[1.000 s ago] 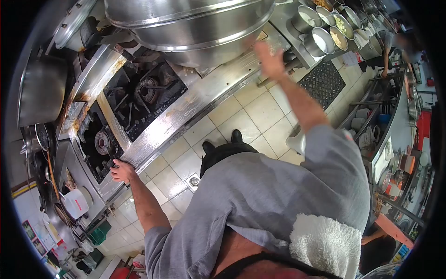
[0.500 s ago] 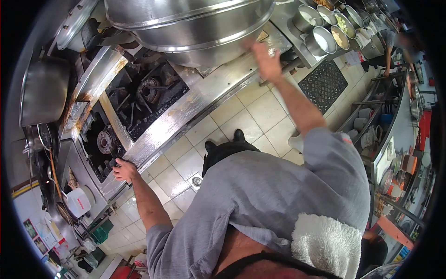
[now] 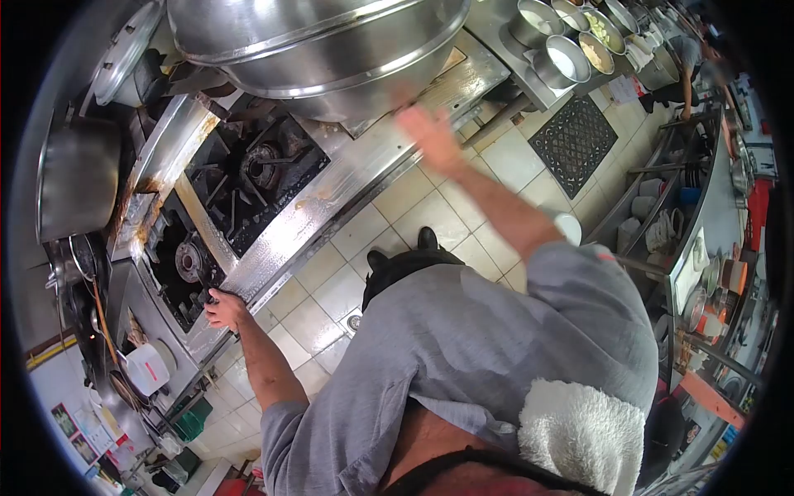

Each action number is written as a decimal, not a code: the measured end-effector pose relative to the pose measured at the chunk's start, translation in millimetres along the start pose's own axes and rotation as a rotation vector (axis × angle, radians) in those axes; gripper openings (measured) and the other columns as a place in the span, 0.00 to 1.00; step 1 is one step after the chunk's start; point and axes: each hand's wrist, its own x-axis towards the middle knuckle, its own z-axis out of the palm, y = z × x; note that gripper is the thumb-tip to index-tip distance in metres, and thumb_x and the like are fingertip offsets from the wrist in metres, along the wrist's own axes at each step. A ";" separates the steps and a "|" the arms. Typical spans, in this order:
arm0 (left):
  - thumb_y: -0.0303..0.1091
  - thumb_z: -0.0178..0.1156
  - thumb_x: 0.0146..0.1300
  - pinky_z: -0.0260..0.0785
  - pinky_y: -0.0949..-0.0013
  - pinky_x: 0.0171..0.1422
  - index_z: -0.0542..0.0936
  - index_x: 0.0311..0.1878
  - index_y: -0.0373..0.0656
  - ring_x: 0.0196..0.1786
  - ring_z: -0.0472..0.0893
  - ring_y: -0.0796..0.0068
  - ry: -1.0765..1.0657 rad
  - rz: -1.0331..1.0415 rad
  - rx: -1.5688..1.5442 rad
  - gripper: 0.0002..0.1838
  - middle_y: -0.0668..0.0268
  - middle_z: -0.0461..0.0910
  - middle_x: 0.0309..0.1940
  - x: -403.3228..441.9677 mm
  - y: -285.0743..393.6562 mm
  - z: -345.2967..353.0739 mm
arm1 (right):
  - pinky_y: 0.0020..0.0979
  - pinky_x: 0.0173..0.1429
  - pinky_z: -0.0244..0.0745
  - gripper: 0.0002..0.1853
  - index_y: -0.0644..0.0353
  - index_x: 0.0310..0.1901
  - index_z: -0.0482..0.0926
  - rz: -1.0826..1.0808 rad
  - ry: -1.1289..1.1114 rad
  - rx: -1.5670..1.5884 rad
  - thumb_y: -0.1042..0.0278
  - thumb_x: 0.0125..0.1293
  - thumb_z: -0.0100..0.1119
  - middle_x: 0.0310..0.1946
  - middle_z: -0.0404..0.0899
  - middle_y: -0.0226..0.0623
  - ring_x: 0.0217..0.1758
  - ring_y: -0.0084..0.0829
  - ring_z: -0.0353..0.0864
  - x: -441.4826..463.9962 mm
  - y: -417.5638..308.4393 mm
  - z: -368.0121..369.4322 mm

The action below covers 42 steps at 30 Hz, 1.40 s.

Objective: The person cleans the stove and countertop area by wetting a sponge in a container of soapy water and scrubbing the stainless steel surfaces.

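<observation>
My left hand (image 3: 225, 310) is at the front edge of the stove (image 3: 289, 217), with its fingers curled around something small and dark that they mostly hide. Close by is a burner (image 3: 192, 259) with a cast grate. My right hand (image 3: 432, 139) is raised over the stove's front ledge, just below a large steel steamer pot (image 3: 331, 66). Motion blurs its fingertips, but the fingers look stretched out and the thumb stands apart. I see nothing in that hand, and whether it touches the pot I cannot tell.
Several steel containers of ingredients (image 3: 562, 62) stand on the counter at upper right. A black mat (image 3: 572, 147) lies on the tiled floor (image 3: 422, 217). Steel shelving (image 3: 662, 207) runs along the right, where another person (image 3: 685, 62) stands farther back. A tall pot (image 3: 78, 178) is at left.
My right hand has swept leftward and slightly down along the front of the steamer pot. My left hand stays at the stove edge. The view has shifted slightly.
</observation>
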 end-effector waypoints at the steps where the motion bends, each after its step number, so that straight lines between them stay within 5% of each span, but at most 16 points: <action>1: 0.67 0.42 0.62 0.53 0.37 0.64 0.64 0.65 0.47 0.70 0.49 0.49 0.003 -0.019 -0.002 0.38 0.60 0.58 0.67 -4.0 -0.4 -3.5 | 0.62 0.67 0.44 0.42 0.54 0.69 0.54 0.083 -0.001 -0.122 0.83 0.48 0.52 0.70 0.54 0.35 0.74 0.38 0.49 2.4 46.6 -7.7; 5: 0.66 0.44 0.61 0.45 0.46 0.69 0.66 0.64 0.42 0.68 0.53 0.49 0.020 -0.031 -0.057 0.39 0.53 0.61 0.64 -12.4 9.4 -14.6 | 0.65 0.67 0.45 0.38 0.56 0.69 0.51 0.344 0.020 -0.266 0.78 0.54 0.49 0.71 0.50 0.35 0.74 0.38 0.47 14.6 104.8 -28.2; 7: 0.66 0.44 0.61 0.47 0.47 0.69 0.65 0.64 0.43 0.68 0.53 0.49 0.026 -0.043 -0.050 0.39 0.53 0.60 0.65 -3.8 4.4 -3.3 | 0.66 0.67 0.43 0.37 0.58 0.69 0.51 0.411 -0.011 -0.186 0.76 0.56 0.48 0.71 0.50 0.42 0.74 0.43 0.46 21.0 40.5 -17.8; 9: 0.65 0.44 0.62 0.54 0.37 0.62 0.67 0.63 0.48 0.69 0.51 0.50 0.049 -0.017 -0.019 0.36 0.58 0.60 0.65 1.2 -4.4 5.7 | 0.64 0.69 0.41 0.37 0.60 0.68 0.54 0.009 0.194 0.041 0.77 0.53 0.49 0.69 0.50 0.43 0.74 0.45 0.47 1.1 -44.2 26.5; 12: 0.65 0.45 0.61 0.55 0.38 0.62 0.66 0.64 0.47 0.69 0.51 0.51 0.034 -0.038 -0.010 0.36 0.58 0.60 0.65 -4.5 0.4 -3.2 | 0.60 0.71 0.36 0.36 0.57 0.68 0.56 -0.162 -0.144 0.124 0.76 0.55 0.51 0.68 0.55 0.40 0.74 0.39 0.49 -0.4 -153.9 2.1; 15: 0.65 0.45 0.62 0.55 0.38 0.62 0.66 0.64 0.47 0.69 0.51 0.52 0.009 -0.031 -0.012 0.36 0.59 0.59 0.65 -1.6 -2.5 1.3 | 0.60 0.72 0.37 0.35 0.55 0.68 0.56 -0.275 -0.103 0.043 0.77 0.55 0.49 0.69 0.54 0.39 0.73 0.38 0.49 6.5 -95.3 6.3; 18: 0.65 0.45 0.62 0.54 0.39 0.63 0.66 0.64 0.47 0.69 0.51 0.51 0.036 0.008 0.001 0.36 0.58 0.59 0.65 0.0 -9.3 5.9 | 0.63 0.71 0.35 0.39 0.49 0.70 0.50 0.007 -0.245 -0.157 0.78 0.56 0.50 0.72 0.48 0.34 0.75 0.36 0.44 21.1 25.4 -12.0; 20: 0.65 0.45 0.62 0.52 0.41 0.65 0.66 0.63 0.46 0.68 0.52 0.49 0.042 0.000 -0.036 0.37 0.57 0.60 0.64 -5.7 0.5 -4.5 | 0.64 0.69 0.39 0.36 0.51 0.71 0.48 0.095 -0.047 -0.174 0.77 0.60 0.44 0.73 0.45 0.34 0.76 0.35 0.44 17.0 105.0 -18.4; 24: 0.65 0.45 0.61 0.52 0.40 0.65 0.66 0.63 0.46 0.68 0.52 0.48 0.064 0.002 -0.019 0.36 0.57 0.60 0.64 4.3 -9.7 10.0 | 0.66 0.68 0.40 0.36 0.53 0.71 0.46 0.341 -0.140 -0.227 0.76 0.60 0.45 0.73 0.44 0.34 0.76 0.37 0.42 30.3 140.6 -38.1; 26: 0.65 0.45 0.61 0.53 0.38 0.63 0.67 0.63 0.47 0.68 0.52 0.49 0.115 0.031 -0.009 0.36 0.58 0.60 0.64 7.6 -14.3 18.6 | 0.66 0.67 0.44 0.36 0.55 0.70 0.48 0.412 -0.090 -0.128 0.75 0.59 0.47 0.73 0.44 0.37 0.76 0.39 0.42 27.7 110.4 -39.3; 27: 0.65 0.45 0.61 0.53 0.38 0.63 0.67 0.63 0.47 0.68 0.52 0.49 0.113 0.023 -0.016 0.36 0.58 0.60 0.64 6.7 -11.2 18.3 | 0.65 0.67 0.44 0.35 0.57 0.70 0.50 0.115 0.173 -0.360 0.74 0.59 0.47 0.72 0.46 0.40 0.76 0.39 0.42 8.1 105.2 9.5; 29: 0.66 0.44 0.61 0.54 0.36 0.62 0.67 0.63 0.47 0.68 0.52 0.49 0.073 0.002 -0.026 0.36 0.59 0.60 0.64 0.4 -5.3 7.0 | 0.62 0.68 0.47 0.35 0.63 0.68 0.52 0.126 -0.192 -0.099 0.74 0.57 0.47 0.70 0.51 0.47 0.75 0.45 0.45 11.3 -23.2 -8.5; 30: 0.66 0.44 0.61 0.54 0.36 0.62 0.67 0.63 0.47 0.68 0.52 0.49 0.069 -0.004 -0.025 0.36 0.59 0.60 0.64 -1.9 -4.5 3.7 | 0.61 0.69 0.42 0.34 0.63 0.68 0.53 -0.032 -0.021 0.031 0.74 0.57 0.48 0.69 0.52 0.47 0.74 0.45 0.47 0.1 -74.4 23.6; 33: 0.67 0.44 0.61 0.53 0.36 0.62 0.67 0.63 0.47 0.68 0.52 0.50 0.045 0.012 -0.022 0.37 0.58 0.60 0.65 -4.2 -4.0 0.4 | 0.59 0.72 0.34 0.36 0.56 0.68 0.55 -0.234 -0.156 0.029 0.67 0.57 0.56 0.69 0.53 0.41 0.74 0.41 0.47 0.1 -174.2 10.8; 38: 0.67 0.44 0.61 0.53 0.37 0.63 0.66 0.64 0.48 0.70 0.50 0.51 0.056 -0.014 -0.035 0.38 0.59 0.59 0.65 2.5 -4.2 11.2 | 0.60 0.71 0.34 0.48 0.52 0.67 0.58 -0.055 -0.162 0.149 0.35 0.47 0.62 0.68 0.57 0.37 0.74 0.39 0.47 9.6 -28.2 -28.3; 42: 0.68 0.43 0.60 0.54 0.35 0.61 0.66 0.64 0.49 0.70 0.50 0.53 0.038 -0.058 -0.029 0.38 0.60 0.59 0.66 -3.3 -0.6 -3.8 | 0.61 0.70 0.34 0.41 0.56 0.66 0.59 0.270 -0.002 0.069 0.41 0.56 0.56 0.68 0.56 0.39 0.73 0.40 0.49 17.5 59.9 -26.6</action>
